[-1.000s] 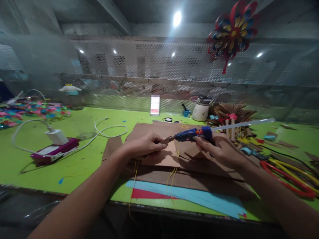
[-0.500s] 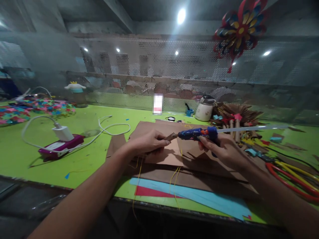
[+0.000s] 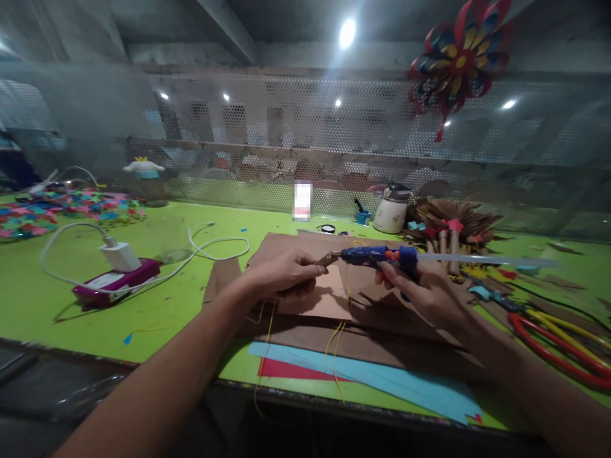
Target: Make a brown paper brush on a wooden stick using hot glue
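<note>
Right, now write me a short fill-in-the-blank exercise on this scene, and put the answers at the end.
1. The right hand grips a blue ____ with a translucent stick out of its back.
2. The left hand pinches a small ____-coloured piece by that tool's tip.
3. The tabletop is bright ____.
4. The multicoloured pile at the far left is made up of small ____ shapes.

Missing words: glue gun; brown; green; star.
</note>
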`<state>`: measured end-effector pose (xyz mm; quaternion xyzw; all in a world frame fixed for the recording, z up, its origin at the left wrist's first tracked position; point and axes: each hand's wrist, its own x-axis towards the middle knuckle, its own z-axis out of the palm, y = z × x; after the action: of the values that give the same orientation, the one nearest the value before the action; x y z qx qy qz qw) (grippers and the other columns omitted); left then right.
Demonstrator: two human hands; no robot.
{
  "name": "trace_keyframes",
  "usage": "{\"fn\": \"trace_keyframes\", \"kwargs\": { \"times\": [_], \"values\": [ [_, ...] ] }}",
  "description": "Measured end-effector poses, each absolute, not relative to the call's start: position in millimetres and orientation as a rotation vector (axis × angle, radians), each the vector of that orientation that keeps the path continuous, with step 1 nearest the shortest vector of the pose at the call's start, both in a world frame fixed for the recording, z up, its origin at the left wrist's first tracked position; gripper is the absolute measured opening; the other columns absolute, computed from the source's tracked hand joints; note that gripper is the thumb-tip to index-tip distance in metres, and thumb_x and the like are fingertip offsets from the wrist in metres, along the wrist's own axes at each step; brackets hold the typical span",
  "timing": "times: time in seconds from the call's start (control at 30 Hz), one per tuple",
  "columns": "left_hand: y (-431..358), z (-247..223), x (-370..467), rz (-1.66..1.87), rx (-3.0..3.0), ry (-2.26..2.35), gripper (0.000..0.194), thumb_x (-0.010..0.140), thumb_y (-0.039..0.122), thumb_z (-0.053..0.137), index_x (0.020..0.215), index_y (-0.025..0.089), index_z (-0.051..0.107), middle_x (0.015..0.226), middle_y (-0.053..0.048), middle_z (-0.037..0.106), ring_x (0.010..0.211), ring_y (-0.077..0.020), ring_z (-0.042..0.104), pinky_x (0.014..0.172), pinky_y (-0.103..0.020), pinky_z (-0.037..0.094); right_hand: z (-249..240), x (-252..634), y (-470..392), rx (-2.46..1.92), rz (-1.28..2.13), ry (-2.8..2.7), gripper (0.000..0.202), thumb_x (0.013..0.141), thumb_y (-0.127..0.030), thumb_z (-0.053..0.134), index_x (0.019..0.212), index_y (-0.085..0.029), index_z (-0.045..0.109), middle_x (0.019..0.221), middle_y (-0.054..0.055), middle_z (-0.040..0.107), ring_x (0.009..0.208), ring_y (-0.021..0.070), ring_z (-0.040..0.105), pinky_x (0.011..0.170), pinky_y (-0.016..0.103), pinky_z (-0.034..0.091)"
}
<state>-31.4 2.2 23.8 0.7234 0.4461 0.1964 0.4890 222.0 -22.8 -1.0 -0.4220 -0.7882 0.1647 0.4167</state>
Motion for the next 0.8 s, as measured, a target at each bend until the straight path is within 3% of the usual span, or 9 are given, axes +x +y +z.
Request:
{"fn": "trace_keyframes", "kwargs": {
  "times": [0.17, 0.3, 0.53, 0.8],
  "values": [
    [3.1, 22.7, -33.6, 0.517, 1.690, 1.026, 0.032, 0.080, 0.037, 0.050, 0.097, 0.011, 0.060, 0.051, 0.002, 0.053, 0.040, -0.0076, 0.043, 0.041, -0.022, 0.029, 4.6, 223.6, -26.6, -1.050, 0.395, -2.010, 0.034, 0.085, -0.045, 0.044, 0.071, -0.018, 0.058, 0.070, 0.004, 0.061, 0.065, 0.0179, 0.055, 0.055, 0.027, 0.040],
    [3.1, 22.1, -35.0, 0.525, 1.525, 0.926, 0.029, 0.082, 0.033, 0.048, 0.103, 0.015, 0.055, 0.055, 0.002, 0.056, 0.040, -0.0076, 0.046, 0.040, -0.021, 0.029, 7.5, 225.0, -25.6, -1.065, 0.375, -2.012, 0.032, 0.085, -0.045, 0.045, 0.068, -0.020, 0.056, 0.067, 0.004, 0.059, 0.062, 0.0178, 0.053, 0.053, 0.028, 0.038],
    [2.2, 23.6, -34.9, 0.517, 1.426, 0.811, 0.024, 0.084, 0.030, 0.043, 0.094, 0.012, 0.055, 0.059, -0.003, 0.061, 0.042, -0.0076, 0.050, 0.035, -0.020, 0.022, 7.0, 223.7, -25.1, -1.107, 0.345, -1.994, 0.033, 0.085, -0.045, 0.043, 0.067, -0.019, 0.054, 0.062, 0.002, 0.052, 0.053, 0.0141, 0.046, 0.049, 0.027, 0.034],
    [10.2, 15.5, -38.2, 0.490, 1.427, 0.735, 0.027, 0.085, 0.035, 0.043, 0.093, 0.011, 0.054, 0.067, -0.007, 0.065, 0.040, -0.0065, 0.047, 0.033, -0.020, 0.019, 8.8, 217.6, -30.1, -1.121, 0.283, -2.035, 0.034, 0.087, -0.041, 0.043, 0.065, -0.016, 0.052, 0.054, -0.002, 0.041, 0.049, 0.0102, 0.038, 0.046, 0.024, 0.028]
  ]
}}
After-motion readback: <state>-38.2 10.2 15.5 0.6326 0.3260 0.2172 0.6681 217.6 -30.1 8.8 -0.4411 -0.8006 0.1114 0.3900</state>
